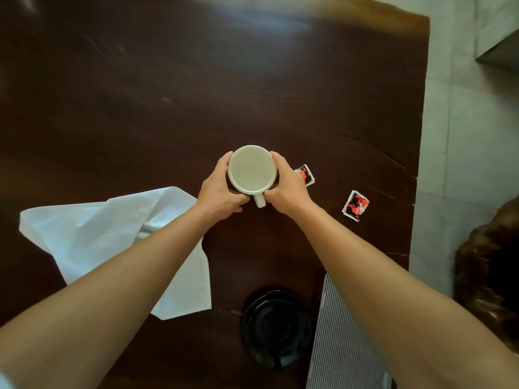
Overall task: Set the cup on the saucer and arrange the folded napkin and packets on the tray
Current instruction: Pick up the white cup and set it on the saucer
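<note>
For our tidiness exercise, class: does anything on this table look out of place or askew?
The napkin lies rumpled and half unfolded at the left. Two packets lie apart and tilted on the table, right of the cup. The cup, gripped by the left hand and right hand, is away from the saucer.

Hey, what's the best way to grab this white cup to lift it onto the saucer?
Probably by the handle: it sticks out of the cup toward you, between the left hand and right hand, so come from the near side. The dark saucer lies nearer you.
</note>
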### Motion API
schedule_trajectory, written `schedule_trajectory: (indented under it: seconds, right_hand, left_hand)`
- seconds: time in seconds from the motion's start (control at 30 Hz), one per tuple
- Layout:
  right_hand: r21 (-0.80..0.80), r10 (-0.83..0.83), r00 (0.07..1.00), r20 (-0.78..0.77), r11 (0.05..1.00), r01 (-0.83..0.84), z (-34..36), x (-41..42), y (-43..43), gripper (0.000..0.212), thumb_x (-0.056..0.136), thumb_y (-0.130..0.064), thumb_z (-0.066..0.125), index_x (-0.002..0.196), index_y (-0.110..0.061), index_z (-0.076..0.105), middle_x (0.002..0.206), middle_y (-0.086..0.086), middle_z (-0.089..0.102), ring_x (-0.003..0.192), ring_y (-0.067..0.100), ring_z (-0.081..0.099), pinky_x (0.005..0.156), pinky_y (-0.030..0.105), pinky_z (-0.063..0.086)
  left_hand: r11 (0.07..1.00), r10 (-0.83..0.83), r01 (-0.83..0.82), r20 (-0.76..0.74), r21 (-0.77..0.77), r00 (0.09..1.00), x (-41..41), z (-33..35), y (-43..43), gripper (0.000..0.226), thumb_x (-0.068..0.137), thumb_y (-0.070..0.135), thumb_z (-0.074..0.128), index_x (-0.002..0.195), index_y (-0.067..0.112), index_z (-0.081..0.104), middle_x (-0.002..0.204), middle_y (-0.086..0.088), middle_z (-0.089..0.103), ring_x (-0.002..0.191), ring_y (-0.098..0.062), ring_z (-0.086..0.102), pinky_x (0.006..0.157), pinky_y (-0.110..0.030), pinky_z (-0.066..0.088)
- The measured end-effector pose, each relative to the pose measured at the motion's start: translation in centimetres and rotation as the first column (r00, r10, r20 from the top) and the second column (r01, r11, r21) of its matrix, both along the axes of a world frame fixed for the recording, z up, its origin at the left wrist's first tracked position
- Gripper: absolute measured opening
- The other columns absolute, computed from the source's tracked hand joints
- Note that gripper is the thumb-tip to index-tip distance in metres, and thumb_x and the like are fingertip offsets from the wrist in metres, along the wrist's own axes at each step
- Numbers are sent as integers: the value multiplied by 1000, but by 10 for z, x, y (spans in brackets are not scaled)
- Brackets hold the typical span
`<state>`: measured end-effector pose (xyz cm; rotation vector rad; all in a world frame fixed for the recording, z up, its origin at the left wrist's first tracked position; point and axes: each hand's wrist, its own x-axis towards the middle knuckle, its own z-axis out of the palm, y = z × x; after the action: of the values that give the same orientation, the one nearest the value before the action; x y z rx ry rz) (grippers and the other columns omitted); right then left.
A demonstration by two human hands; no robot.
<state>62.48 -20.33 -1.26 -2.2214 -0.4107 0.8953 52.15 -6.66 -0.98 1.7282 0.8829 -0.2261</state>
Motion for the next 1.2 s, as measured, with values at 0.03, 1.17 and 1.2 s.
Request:
schedule_trajectory:
  seconds: [0.03,1.17,1.2]
  right_hand:
    - [29,-16,1000,-1,999,16,0,-3,-1,77,77,-4,75,141,-31,41,117,-7,57,115,18,55,88,31,47]
    - [107,-166,984,57,981,159,89,-186,-168,81,68,-17,89,134,-21,43,111,-7,56,104,13,57,81,25,47]
    - [103,-168,984,53,981,162,87,-190,-173,80,68,-17,89,134,-20,43,112,-6,57,104,14,58,82,26,48]
  left_hand:
    - [1000,14,-14,7,-18,1000,-1,1,-2,104,75,-1,80,154,39,25,138,3,48,100,-26,68,64,-38,64]
    - [962,-273,267,123,64,954,-154,92,-143,103,67,17,92,148,28,29,135,0,52,125,-23,53,107,-50,46]
    - [960,-279,274,122,56,953,-158,90,-147,101,67,18,92,147,29,30,133,1,52,125,-22,53,106,-50,47]
